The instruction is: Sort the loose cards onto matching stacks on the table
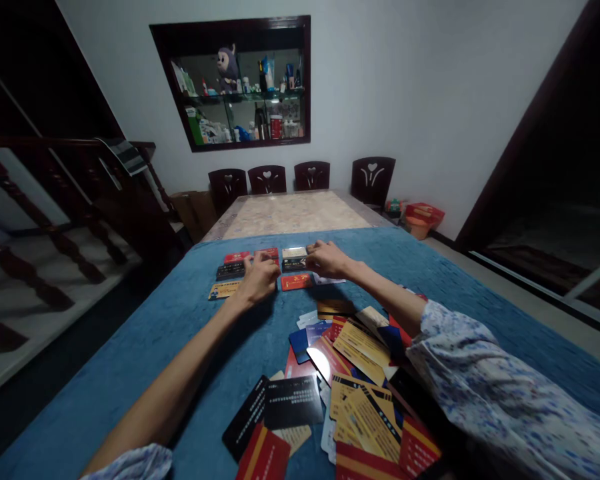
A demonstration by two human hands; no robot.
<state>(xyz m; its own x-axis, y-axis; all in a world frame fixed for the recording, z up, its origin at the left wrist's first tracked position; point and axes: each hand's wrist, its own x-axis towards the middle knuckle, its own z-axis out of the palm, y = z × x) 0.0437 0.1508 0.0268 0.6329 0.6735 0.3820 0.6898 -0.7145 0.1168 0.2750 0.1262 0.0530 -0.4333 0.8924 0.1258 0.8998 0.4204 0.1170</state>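
- Left hand (pixel 261 277), right hand (pixel 326 259): fingers bent at the far cards (pixel 297 282); whether pinching, I cannot tell.
- Cards likely light, stiff, slippery; best held by edges.

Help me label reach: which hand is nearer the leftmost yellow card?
Left. The left hand is by the right end of the yellow card; the right hand is farther right.

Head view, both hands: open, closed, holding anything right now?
Left hand: fingers curled at the laid-out cards; can't tell whether it holds one.
Right hand: fingers bent at the same rows; grip can't be told either.
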